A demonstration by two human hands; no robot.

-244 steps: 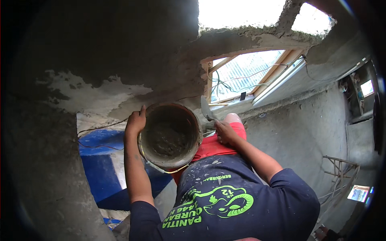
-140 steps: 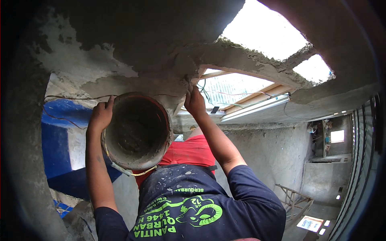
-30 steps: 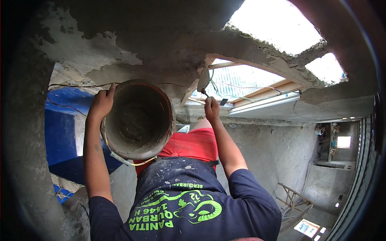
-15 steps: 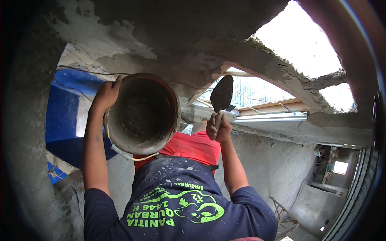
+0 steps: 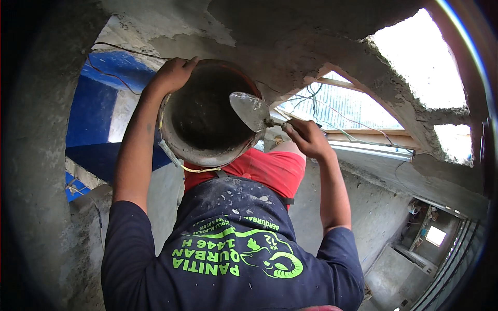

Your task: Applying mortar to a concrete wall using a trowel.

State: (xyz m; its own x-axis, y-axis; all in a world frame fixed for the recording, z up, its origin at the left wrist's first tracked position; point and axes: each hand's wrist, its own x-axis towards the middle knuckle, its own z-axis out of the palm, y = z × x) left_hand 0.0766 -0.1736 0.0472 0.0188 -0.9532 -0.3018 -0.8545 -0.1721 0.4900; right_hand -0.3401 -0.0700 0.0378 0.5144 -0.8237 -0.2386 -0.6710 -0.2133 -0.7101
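Two grips — left fingers (image 5: pixel 188 66) clasp the bucket rim (image 5: pixel 207 157), right fingers (image 5: pixel 301 129) the trowel (image 5: pixel 250 110) behind its blade.

My shirt (image 5: pixel 218 215) is dark blue, with bright green letters (image 5: pixel 207 254), a green ram's head (image 5: pixel 272 262) and pale specks (image 5: pixel 238 197). My shorts (image 5: pixel 259 168) are red. My bucket (image 5: pixel 199 155) is grey, dark inside, with some orange-red near its rim (image 5: pixel 248 75). Its handle (image 5: pixel 168 152) is yellow and whitish. My trowel (image 5: pixel 250 111) is shiny grey. The wall (image 5: pixel 290 46) is grey with a paler, blotchy patch (image 5: pixel 181 31). The paint (image 5: pixel 91 106) on my left is bright blue and dark blue. The frame (image 5: pixel 373 137) is brown, and the sheet (image 5: pixel 353 110) past it has whitish-blue stripes.
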